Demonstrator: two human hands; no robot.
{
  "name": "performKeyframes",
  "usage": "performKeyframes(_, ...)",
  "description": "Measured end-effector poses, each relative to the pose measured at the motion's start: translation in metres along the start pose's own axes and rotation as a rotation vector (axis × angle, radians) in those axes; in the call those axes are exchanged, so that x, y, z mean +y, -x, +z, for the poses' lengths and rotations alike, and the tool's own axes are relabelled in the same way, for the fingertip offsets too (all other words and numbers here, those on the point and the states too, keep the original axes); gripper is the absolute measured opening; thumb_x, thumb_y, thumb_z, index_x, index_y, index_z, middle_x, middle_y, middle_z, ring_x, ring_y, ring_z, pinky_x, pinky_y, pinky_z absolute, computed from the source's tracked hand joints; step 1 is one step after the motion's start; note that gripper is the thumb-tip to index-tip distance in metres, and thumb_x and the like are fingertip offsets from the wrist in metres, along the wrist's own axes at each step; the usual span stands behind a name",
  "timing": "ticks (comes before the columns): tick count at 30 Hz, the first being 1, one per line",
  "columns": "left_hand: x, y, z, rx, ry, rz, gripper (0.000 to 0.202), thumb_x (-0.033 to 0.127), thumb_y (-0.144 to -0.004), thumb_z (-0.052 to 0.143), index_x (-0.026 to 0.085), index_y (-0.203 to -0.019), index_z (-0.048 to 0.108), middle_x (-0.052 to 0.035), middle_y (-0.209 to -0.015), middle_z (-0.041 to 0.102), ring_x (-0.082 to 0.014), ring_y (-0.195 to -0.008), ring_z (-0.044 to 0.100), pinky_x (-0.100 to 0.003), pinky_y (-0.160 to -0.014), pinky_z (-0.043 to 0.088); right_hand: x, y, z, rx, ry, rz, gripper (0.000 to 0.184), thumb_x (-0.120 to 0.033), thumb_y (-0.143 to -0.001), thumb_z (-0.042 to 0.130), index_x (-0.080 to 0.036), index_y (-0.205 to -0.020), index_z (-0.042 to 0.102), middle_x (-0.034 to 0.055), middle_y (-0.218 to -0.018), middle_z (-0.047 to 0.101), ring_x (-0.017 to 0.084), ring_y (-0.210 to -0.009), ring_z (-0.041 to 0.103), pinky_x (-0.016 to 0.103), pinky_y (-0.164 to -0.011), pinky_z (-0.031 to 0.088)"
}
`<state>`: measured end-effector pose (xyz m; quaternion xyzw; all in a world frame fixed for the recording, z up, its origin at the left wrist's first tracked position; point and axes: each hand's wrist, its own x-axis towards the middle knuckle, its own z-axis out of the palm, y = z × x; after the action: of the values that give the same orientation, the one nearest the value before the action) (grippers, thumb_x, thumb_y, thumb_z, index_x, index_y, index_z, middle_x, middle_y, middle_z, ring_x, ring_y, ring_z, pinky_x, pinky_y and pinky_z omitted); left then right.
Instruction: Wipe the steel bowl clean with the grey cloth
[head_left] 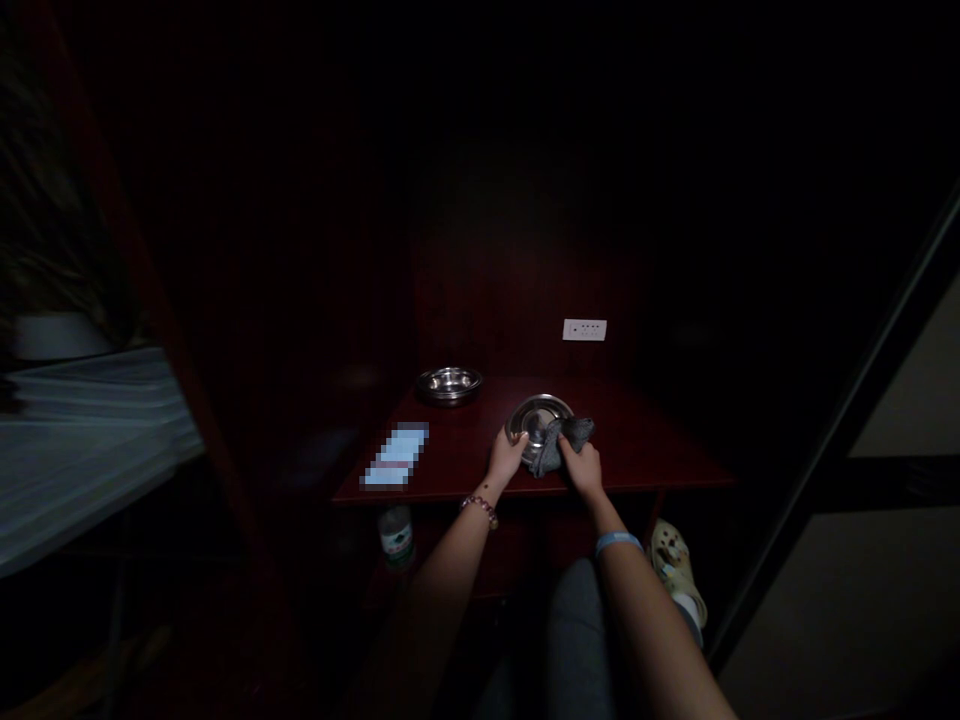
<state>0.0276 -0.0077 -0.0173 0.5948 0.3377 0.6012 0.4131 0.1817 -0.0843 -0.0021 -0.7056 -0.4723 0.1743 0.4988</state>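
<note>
A shiny round metal dish [541, 404] is held over the front part of the dark red shelf [637, 465], tilted toward me. My left hand [508, 455] grips its left rim, thumb on the inside. In my right hand [581, 466] is a bunched grey cloth [550, 455], pressed against the dish's lower right side. Further back on the left, a stack of similar metal dishes [448, 385] rests on the shelf. Part of the held dish's inside is hidden by the cloth.
A blurred-out lit phone-like rectangle [397, 455] lies at the shelf's left front. Below stands a bottle [396, 538] with a green label. A white power socket [585, 330] is on the back wall. A clog-style shoe [673, 560] shows at lower right, translucent plastic containers [90, 430] at left.
</note>
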Motion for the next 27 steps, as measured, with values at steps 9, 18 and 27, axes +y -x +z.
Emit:
performKeyframes(9,0.003,0.001,0.001,0.0,-0.006,-0.005,0.026,0.017,-0.076,0.071,0.015,-0.101,0.066,-0.0097,-0.099,0.074,-0.0206,-0.093,0.07,-0.035,-0.092,0.053,-0.002,0.003,-0.001,0.013,0.001,-0.021,0.051,-0.055,-0.09,0.052,-0.012,-0.104,0.076,0.0161,-0.097,0.076,0.026,-0.098,0.072,0.028,-0.082,0.053)
performKeyframes(18,0.012,0.005,0.002,0.01,-0.035,-0.013,0.027,0.015,-0.078,0.069,0.014,-0.105,0.065,-0.0111,-0.102,0.074,-0.0206,-0.094,0.07,-0.036,-0.094,0.052,-0.001,0.004,-0.001,0.021,0.001,-0.018,0.052,-0.056,-0.089,0.053,-0.011,-0.104,0.076,0.0169,-0.098,0.076,0.027,-0.098,0.072,0.029,-0.083,0.053)
performKeyframes(27,0.007,0.003,0.002,-0.003,0.004,-0.013,0.026,0.016,-0.078,0.069,0.014,-0.103,0.065,-0.01,-0.1,0.074,-0.0198,-0.092,0.07,-0.035,-0.091,0.053,0.003,0.0,0.001,0.007,-0.008,-0.013,0.052,-0.056,-0.089,0.053,-0.012,-0.104,0.076,0.0168,-0.099,0.076,0.027,-0.101,0.071,0.029,-0.085,0.053)
